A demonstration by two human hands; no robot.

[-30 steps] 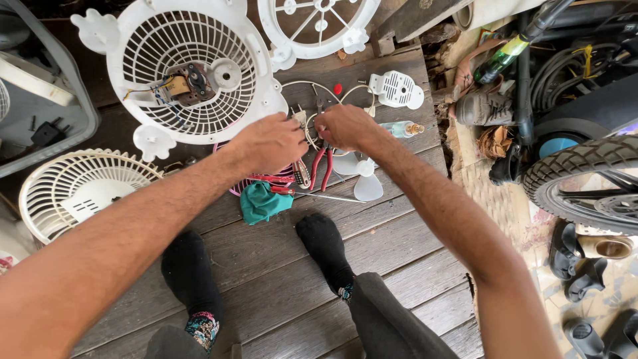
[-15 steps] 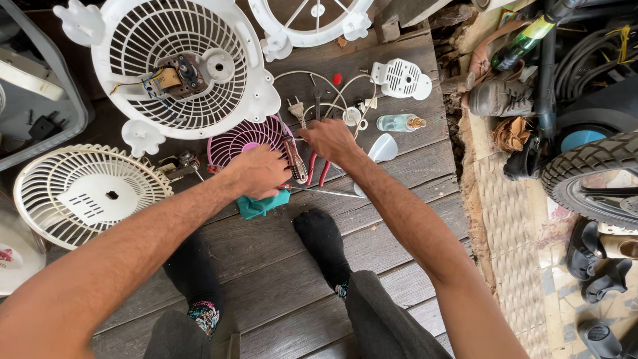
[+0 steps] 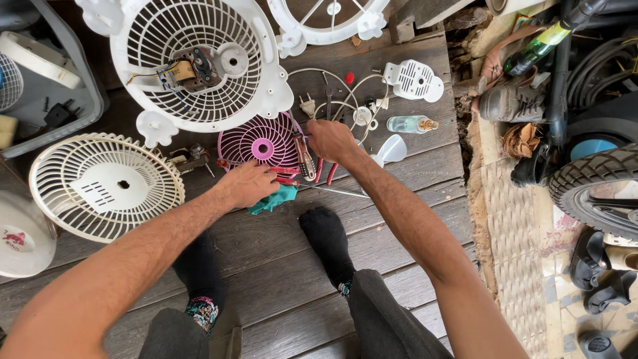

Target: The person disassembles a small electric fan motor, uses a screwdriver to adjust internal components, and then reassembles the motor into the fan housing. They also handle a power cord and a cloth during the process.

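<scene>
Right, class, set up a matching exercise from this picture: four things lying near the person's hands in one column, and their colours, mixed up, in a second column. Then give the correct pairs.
Things:
1. small round fan grille between the hands
2. cloth under the left hand
3. pliers handles below the right hand
4. large fan guard left of the left arm

Colours:
A. red
B. white
C. pink
D. teal green

Pairs: 1-C, 2-D, 3-A, 4-B
</scene>
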